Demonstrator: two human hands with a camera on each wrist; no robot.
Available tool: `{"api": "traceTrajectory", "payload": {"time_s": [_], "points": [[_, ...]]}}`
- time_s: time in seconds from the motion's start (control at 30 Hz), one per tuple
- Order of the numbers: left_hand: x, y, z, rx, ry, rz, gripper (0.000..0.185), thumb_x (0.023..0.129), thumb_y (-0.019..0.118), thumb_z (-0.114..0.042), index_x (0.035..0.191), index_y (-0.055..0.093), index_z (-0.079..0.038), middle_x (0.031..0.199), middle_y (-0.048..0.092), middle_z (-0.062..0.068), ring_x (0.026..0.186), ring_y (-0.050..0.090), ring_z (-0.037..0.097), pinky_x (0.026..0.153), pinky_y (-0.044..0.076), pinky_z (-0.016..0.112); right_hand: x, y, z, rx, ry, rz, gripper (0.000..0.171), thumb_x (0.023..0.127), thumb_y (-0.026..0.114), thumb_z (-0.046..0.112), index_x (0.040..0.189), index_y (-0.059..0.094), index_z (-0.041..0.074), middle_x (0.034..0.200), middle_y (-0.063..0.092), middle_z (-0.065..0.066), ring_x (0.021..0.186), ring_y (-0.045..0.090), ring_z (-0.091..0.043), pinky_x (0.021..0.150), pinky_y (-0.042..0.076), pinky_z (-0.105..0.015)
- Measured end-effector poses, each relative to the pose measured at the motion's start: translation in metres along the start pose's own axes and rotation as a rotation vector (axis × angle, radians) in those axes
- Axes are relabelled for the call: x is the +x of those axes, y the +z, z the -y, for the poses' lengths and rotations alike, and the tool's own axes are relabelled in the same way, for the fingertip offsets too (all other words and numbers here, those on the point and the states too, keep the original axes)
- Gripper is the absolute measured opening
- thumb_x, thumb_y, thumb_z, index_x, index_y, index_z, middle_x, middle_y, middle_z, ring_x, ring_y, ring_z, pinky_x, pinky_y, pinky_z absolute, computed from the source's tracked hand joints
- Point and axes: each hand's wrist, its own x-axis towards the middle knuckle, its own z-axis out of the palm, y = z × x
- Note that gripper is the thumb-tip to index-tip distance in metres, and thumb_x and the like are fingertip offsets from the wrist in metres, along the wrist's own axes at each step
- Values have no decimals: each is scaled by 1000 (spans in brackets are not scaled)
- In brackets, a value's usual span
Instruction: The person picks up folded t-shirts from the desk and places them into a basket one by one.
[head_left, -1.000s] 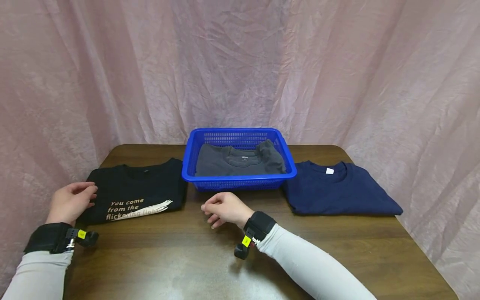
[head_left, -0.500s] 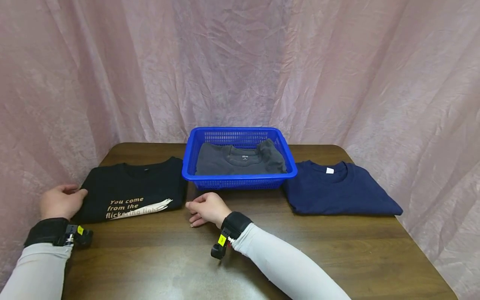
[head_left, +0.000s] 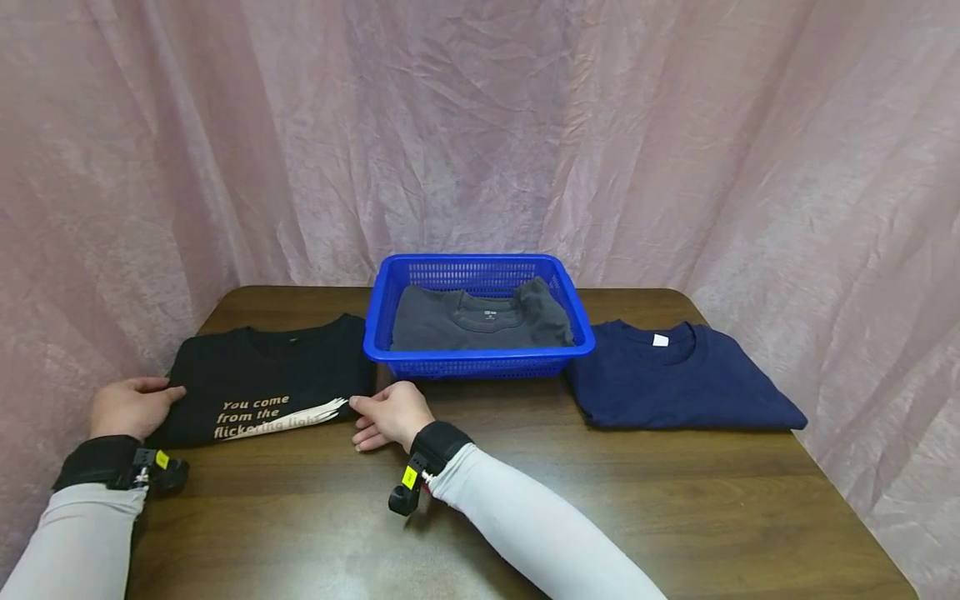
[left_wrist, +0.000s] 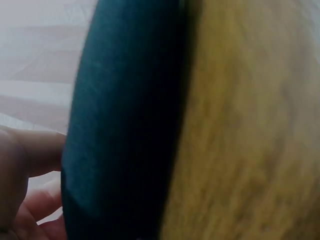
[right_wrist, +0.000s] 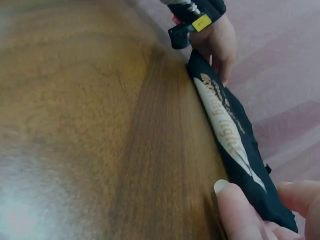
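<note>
black shirt (head_left: 273,362) left of basket (head_left: 480,356): likely soft, light; hold both sides | left hand (head_left: 131,408): grip unclear | right hand (head_left: 395,415): fingers parted round corner

A blurry close-up from the left wrist. A thick band of dark cloth (left_wrist: 115,120) runs from the top edge to the bottom, leaning slightly, its left side dull blue-green and its right side nearly black. At the lower left, the left hand (left_wrist: 12,175) is partly cut off by the frame. One finger stretches straight across to the cloth's left edge, with reddish fingers bent below it; where they meet the cloth, their tips cannot be seen. Behind, at upper left, hangs a pale pinkish curtain (left_wrist: 37,60). Yellow-brown wood (left_wrist: 250,125), softly streaked, fills the right side.
</note>
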Motion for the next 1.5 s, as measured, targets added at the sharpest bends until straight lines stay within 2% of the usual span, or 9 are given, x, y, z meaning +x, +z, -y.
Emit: {"api": "traceTrajectory", "payload": {"time_s": [0.1,0.17,0.37,0.6,0.93,1.1,1.27,1.5], "points": [[-1,1,1,3,8,1,54,109,62,-24,146,57,14,156,48,41,137,50,61,95,49,59,1,3,0,3,10,-26,22,106,73,11,106,73,-11,94,81,-28,84,83,-43,66,69,-40],[-1,2,1,1,5,9,53,108,63,-24,146,58,14,156,48,41,137,50,61,94,49,59,2,3,0,8,22,-42,18,105,72,6,105,74,-11,92,81,-27,84,83,-44,65,68,-40],[-4,-3,1,0,-9,61,53,109,61,-21,148,54,14,159,42,44,140,44,64,109,41,71,1,0,0,-30,41,-33,15,104,72,3,101,76,-10,90,81,-25,80,84,-40,60,67,-35],[-12,-12,3,29,-9,113,55,108,61,-22,148,53,14,159,38,46,141,40,66,113,38,73,-7,-5,0,-65,60,26,13,102,74,2,96,77,-9,87,81,-24,63,79,-26,58,66,-33],[-25,-14,11,20,-61,117,53,107,62,-21,148,54,13,160,36,47,139,41,65,106,38,72,-25,-7,-4,-98,83,129,12,100,75,-1,90,76,-7,78,79,-19,55,72,-17,52,63,-29],[-31,-11,14,25,-77,100,52,108,62,-19,148,54,13,160,37,45,141,41,64,109,38,73,-31,-8,-7,-110,89,151,12,100,75,-1,90,76,-7,75,77,-17,53,71,-16,52,63,-30],[-38,-8,16,10,-121,83,52,108,62,-19,150,53,11,161,38,43,142,42,62,111,38,73,-38,-8,-10,-122,91,178,13,100,75,-2,88,76,-7,74,77,-16,53,70,-15,52,63,-29],[-47,-8,18,13,-138,74,53,107,64,-18,149,54,12,160,40,43,141,43,62,113,38,74,-49,-7,-14,-138,87,194,15,98,78,-1,84,76,-4,70,75,-14,52,70,-15,49,61,-27]]}}
